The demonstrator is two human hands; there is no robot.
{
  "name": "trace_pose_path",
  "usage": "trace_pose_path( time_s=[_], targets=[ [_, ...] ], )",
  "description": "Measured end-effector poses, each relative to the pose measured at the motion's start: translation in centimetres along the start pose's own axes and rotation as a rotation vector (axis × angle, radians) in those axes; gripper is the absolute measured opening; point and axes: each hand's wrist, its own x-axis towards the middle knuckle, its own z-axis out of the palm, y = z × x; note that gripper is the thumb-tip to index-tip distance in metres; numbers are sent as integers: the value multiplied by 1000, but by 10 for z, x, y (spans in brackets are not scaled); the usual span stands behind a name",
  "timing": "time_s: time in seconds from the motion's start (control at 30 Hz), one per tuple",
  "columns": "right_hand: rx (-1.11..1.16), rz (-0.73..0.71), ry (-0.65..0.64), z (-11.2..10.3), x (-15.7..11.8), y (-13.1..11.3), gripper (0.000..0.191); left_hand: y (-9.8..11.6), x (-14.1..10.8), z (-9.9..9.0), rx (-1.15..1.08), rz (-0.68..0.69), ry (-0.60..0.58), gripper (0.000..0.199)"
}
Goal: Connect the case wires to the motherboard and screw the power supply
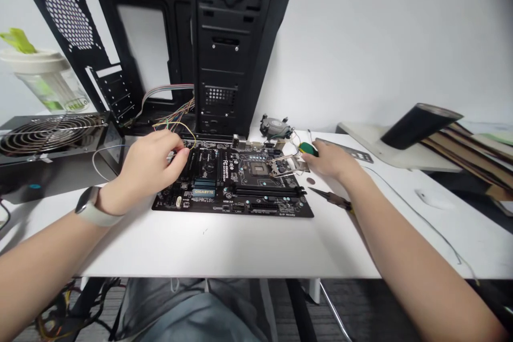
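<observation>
A black Gigabyte motherboard [240, 207] lies flat on the white table, its CPU socket [259, 169] uncovered and the metal socket frame [298, 164] lifted. Over the board's left end, my left hand [154, 163] is closed in a pinch at a thin yellow wire [186, 127] that comes from the case; the wire's end is hidden by the fingers. Beyond the board's right edge, my right hand [331, 159] is closed round a screwdriver with a green-and-yellow handle [308, 148]; its shaft cannot be made out. Long-nose pliers [332, 199] lie below that wrist.
Behind the board stands an open black computer case [224, 64] with loose wires. A power supply [56, 139] and a lidded cup [44, 75] are at left. A CPU cooler fan [276, 127] sits behind; a black cylinder [419, 125] and cardboard [460, 155] are at right.
</observation>
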Motion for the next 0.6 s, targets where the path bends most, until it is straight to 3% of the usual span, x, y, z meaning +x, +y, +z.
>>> trace_pose_path(
  time_s=[0.13,0.23,0.4,0.5,0.6],
  targets=[
    [55,-17,66,0,0,0,56,4,-1,0,-27,30,-76,31],
    [108,-93,206,-2,-4,-5,54,6,-2,2,-47,75,-133,31],
    [279,-490,438,-15,-32,-35,41,11,-3,8,-71,169,-224,29],
    [392,-742,414,-19,-58,-62,36,15,-2,10,-69,209,-263,30],
    [322,-908,350,-17,-75,-84,38,17,0,11,-75,246,-283,32]
  ],
)
